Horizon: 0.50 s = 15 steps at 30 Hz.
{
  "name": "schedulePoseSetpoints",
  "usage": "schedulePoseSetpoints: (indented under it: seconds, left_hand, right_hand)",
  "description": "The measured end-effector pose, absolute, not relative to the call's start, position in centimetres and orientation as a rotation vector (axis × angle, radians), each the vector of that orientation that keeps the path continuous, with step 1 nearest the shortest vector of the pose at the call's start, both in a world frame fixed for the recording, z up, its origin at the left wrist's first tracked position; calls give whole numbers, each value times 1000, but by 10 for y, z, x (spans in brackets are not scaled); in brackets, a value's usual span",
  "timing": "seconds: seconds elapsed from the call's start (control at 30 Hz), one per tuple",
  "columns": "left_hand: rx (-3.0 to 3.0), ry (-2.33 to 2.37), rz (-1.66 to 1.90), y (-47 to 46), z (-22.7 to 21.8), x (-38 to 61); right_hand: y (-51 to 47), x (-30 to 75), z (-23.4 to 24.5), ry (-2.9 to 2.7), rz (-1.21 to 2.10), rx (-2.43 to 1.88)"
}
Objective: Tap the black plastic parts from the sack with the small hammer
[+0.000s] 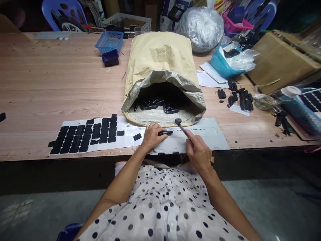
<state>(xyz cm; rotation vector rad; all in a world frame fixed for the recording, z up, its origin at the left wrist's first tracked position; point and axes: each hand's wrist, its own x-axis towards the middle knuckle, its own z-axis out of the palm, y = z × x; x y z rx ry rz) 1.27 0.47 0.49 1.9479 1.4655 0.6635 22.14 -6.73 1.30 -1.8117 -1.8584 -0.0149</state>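
My left hand (152, 136) pinches a slim black plastic piece (166, 133) down on the grey board (208, 134) at the table's front edge. In my right hand (198, 150) is a round-headed metal tool (178, 121) that looks like a ratchet wrench. Its head is up and to the right of the black piece, with a gap between them. Just beyond my hands lies a yellow woven sack (160, 55), its mouth facing me. Several similar black pieces (150, 104) lie inside; the sack's depth is dark.
Left of my hands, black rounded stickers (80, 137) lie in rows on a white sheet (125, 142). Blue baskets (109, 42) stand at the back left. At right are loose black parts (244, 98), a turquoise basin (223, 65) and a cardboard box (283, 60).
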Motion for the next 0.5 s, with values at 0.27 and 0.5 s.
schedulePoseSetpoints:
  seconds: [0.27, 0.5]
  left_hand:
    - [1961, 1463, 667, 2, 4, 11]
    - [1985, 1436, 642, -1, 4, 8]
  right_hand:
    - [-26, 245, -11, -1830, -274, -1916]
    - [-32, 241, -19, -1789, -291, -1952]
